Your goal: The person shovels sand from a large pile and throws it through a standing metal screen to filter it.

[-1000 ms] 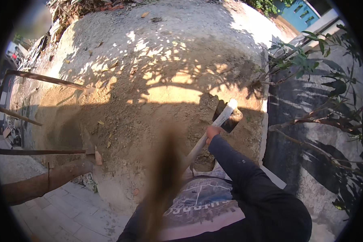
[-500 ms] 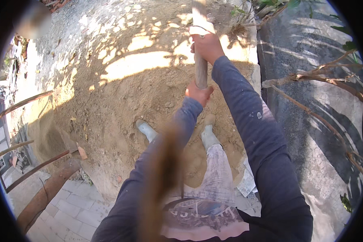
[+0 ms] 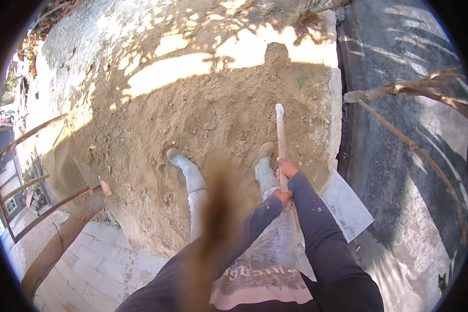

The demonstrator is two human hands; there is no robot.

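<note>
A long wooden handle (image 3: 281, 132) with a pale, whitish far end stands over the brown soil (image 3: 208, 125) in front of me. My right hand (image 3: 287, 168) is closed around it, just beyond the tip of my right boot. Closer to my body, my left hand (image 3: 282, 196) also wraps round the handle, almost touching the right one. The near end of the handle passes toward my trouser leg. The kind of tool cannot be made out. My two grey-green boots (image 3: 188, 174) stand apart on the loose soil.
Along the right, a pale concrete edge (image 3: 334, 104) borders the soil. Beyond it lie a dark surface (image 3: 374, 135) and bare branches (image 3: 390, 93). A flat pale sheet (image 3: 348, 205) lies right of my arm. At left are a thick trunk (image 3: 62, 244), thin rails (image 3: 52, 213) and paving (image 3: 96, 249).
Both hands have come down and toward my body with the handle, which stretched past the top of the picture before. Its pale far end now shows. The pale sheet is more exposed.
</note>
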